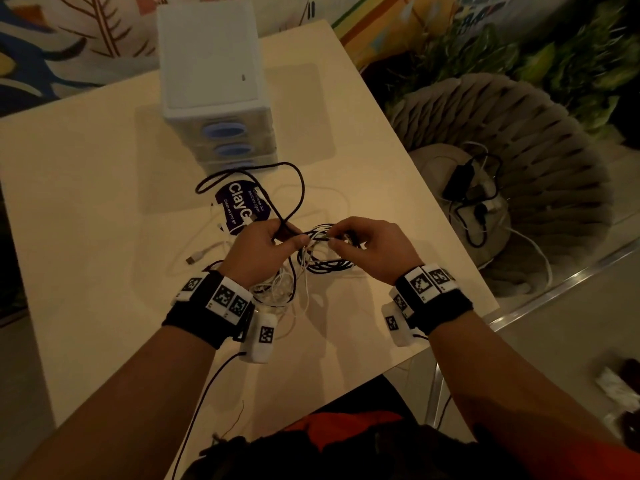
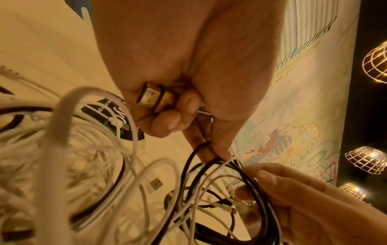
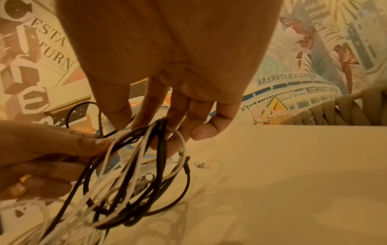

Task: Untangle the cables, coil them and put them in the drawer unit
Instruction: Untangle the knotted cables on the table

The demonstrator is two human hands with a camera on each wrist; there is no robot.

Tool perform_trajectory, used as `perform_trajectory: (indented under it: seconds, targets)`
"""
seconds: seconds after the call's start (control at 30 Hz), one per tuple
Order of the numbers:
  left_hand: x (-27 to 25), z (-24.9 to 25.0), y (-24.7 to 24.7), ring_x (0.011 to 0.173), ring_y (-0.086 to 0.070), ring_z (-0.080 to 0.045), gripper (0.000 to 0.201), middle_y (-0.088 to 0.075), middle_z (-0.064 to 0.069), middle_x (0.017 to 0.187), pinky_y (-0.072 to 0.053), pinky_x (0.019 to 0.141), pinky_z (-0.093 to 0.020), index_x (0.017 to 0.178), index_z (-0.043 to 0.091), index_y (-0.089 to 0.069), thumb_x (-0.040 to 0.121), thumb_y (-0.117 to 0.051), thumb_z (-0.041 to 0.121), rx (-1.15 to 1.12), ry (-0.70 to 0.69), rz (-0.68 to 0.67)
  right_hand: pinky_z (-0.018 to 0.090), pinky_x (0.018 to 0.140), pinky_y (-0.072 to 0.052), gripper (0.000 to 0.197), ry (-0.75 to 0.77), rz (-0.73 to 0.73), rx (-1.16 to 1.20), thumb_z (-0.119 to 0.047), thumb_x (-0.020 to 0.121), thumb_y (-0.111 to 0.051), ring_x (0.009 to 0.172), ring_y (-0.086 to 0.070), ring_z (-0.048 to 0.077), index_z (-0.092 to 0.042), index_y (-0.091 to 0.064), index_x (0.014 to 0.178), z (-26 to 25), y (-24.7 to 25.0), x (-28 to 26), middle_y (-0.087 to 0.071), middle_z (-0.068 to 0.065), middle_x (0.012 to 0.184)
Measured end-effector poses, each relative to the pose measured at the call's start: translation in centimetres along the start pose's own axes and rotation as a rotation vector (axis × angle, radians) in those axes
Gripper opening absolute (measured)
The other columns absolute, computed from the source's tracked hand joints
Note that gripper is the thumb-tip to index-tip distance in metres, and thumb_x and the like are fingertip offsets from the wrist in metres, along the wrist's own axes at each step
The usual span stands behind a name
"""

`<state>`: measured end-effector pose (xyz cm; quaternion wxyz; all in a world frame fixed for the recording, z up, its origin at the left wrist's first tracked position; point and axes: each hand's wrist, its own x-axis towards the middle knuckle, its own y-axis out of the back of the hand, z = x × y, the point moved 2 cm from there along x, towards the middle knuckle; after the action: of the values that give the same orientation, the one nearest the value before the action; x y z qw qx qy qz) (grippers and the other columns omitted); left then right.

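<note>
The left hand [image 1: 258, 249] pinches black and white strands of the tangled cables [image 1: 320, 251] between thumb and forefinger, and its curled lower fingers also grip a black USB plug [image 2: 150, 97] against the palm. The right hand [image 1: 369, 247] pinches the same bundle from the right side, fingertips closed on several black and white loops. Both hands hold the knot just above the table [image 1: 104, 202], near its middle, with more white cable [image 1: 277, 289] heaped beneath the left wrist and a loose white plug [image 1: 195, 257] lying to the left. One black cable [image 1: 273, 168] loops away to the far side, toward the drawer unit [image 1: 211, 81], which stands at the far end with its blue-handled drawers shut. Between the unit and the hands lies a dark card [image 1: 239, 202] reading "ClayG…" and "Clean as you go"; the smaller print on it looks like "Let's keep our pantries clean", though it is hard to make out. The wall art in the right wrist view shows "ARANETA COLISEUM" [image 3: 286, 78], or nearly so.
</note>
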<state>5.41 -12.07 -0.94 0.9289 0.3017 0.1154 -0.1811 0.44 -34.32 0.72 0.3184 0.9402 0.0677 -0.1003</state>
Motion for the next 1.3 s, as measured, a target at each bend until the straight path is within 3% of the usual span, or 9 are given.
perform_trajectory:
  seconds: [0.27, 0.43, 0.57, 0.67, 0.83, 0.93, 1.1, 1.2, 1.3]
  targets:
    - [-0.7, 1.0, 0.3, 0.085, -0.067, 0.000, 0.029, -0.073, 0.011, 0.086, -0.052, 0.080, -0.026, 0.102, 0.025, -0.071, 0.085, -0.078, 0.047, 0.022, 0.046, -0.023, 0.043, 0.084, -0.049, 0.016, 0.135, 0.109, -0.285, -0.046, 0.091, -0.068, 0.092, -0.058, 0.018, -0.037, -0.074, 0.103, -0.8, -0.6, 0.3, -0.070, -0.008, 0.101]
    - [-1.4, 1.3, -0.1, 0.099, -0.064, -0.007, 0.108, -0.065, 0.016, 0.102, -0.049, 0.082, -0.033, 0.150, 0.035, -0.036, 0.061, -0.083, 0.074, 0.109, 0.101, -0.012, 0.043, 0.089, -0.044, 0.012, 0.184, 0.193, -0.285, -0.038, 0.086, -0.072, 0.101, -0.054, 0.023, -0.031, -0.074, 0.096, -1.3, -0.6, 0.0, -0.061, -0.005, 0.110]
    - [-1.3, 0.8, -0.2, 0.116, -0.060, -0.018, 0.099, -0.059, -0.003, 0.129, -0.046, 0.087, -0.033, 0.159, 0.027, -0.022, 0.081, -0.077, 0.055, 0.199, 0.058, 0.165, 0.040, 0.084, -0.045, 0.013, 0.197, 0.149, -0.263, -0.034, 0.089, -0.072, 0.093, -0.052, 0.021, -0.029, -0.075, 0.100, -1.7, -0.2, -0.1, -0.051, -0.007, 0.099]
    - [-1.5, 0.5, 0.0, 0.126, -0.054, -0.029, 0.094, -0.047, -0.013, 0.142, -0.049, 0.099, -0.044, 0.157, 0.023, -0.029, 0.080, -0.080, 0.041, 0.252, -0.034, 0.276, 0.042, 0.085, -0.048, 0.013, 0.188, 0.046, -0.249, -0.030, 0.093, -0.069, 0.092, -0.054, 0.019, -0.027, -0.072, 0.105, -1.3, -0.1, -0.4, -0.056, -0.004, 0.100]
    - [-2.1, 1.7, 0.4, 0.108, -0.056, -0.029, 0.047, -0.057, -0.006, 0.120, -0.050, 0.088, -0.046, 0.126, 0.024, -0.066, 0.080, -0.077, 0.025, 0.433, -0.399, 0.388, 0.045, 0.086, -0.052, 0.014, 0.172, -0.010, -0.216, -0.025, 0.096, -0.062, 0.095, -0.060, 0.018, -0.025, -0.068, 0.109, -0.9, 0.1, -0.6, -0.062, -0.004, 0.107]
    - [-1.8, 1.8, 0.5, 0.096, -0.058, -0.027, 0.018, -0.068, 0.004, 0.102, -0.045, 0.077, -0.043, 0.103, 0.030, -0.079, 0.087, -0.073, 0.030, 0.541, -0.539, 0.340, 0.046, 0.088, -0.050, 0.014, 0.162, -0.029, -0.240, -0.023, 0.096, -0.062, 0.097, -0.059, 0.021, -0.024, -0.068, 0.109, -0.9, 0.3, -0.8, -0.063, -0.002, 0.107]
    - [-1.3, 1.5, 1.3, 0.086, -0.057, -0.022, 0.024, -0.075, 0.012, 0.093, -0.048, 0.074, -0.045, 0.103, 0.037, -0.080, 0.090, -0.065, 0.050, 0.590, -0.527, 0.205, 0.045, 0.088, -0.048, 0.013, 0.185, -0.026, -0.300, -0.036, 0.089, -0.068, 0.097, -0.057, 0.021, -0.027, -0.072, 0.098, -1.6, 0.5, -1.3, -0.063, -0.003, 0.107]
    - [-1.4, 2.3, 1.1, 0.077, -0.057, -0.022, 0.025, -0.075, 0.009, 0.082, -0.047, 0.069, -0.041, 0.102, 0.036, -0.080, 0.091, -0.062, 0.050, 0.630, -0.500, 0.177, 0.040, 0.085, -0.046, 0.024, 0.202, -0.014, -0.356, -0.054, 0.084, -0.071, 0.095, -0.056, 0.019, -0.031, -0.073, 0.091, -2.9, -0.1, -1.0, -0.064, -0.006, 0.103]
    - [-1.5, 2.7, 1.0, 0.072, -0.060, -0.023, 0.019, -0.073, 0.006, 0.076, -0.047, 0.067, -0.038, 0.101, 0.037, -0.080, 0.091, -0.066, 0.046, 0.665, -0.443, 0.189, 0.041, 0.079, -0.046, 0.020, 0.217, 0.046, -0.382, -0.048, 0.085, -0.074, 0.090, -0.054, 0.022, -0.029, -0.077, 0.091, -3.7, -0.7, -0.5, -0.060, -0.004, 0.093]
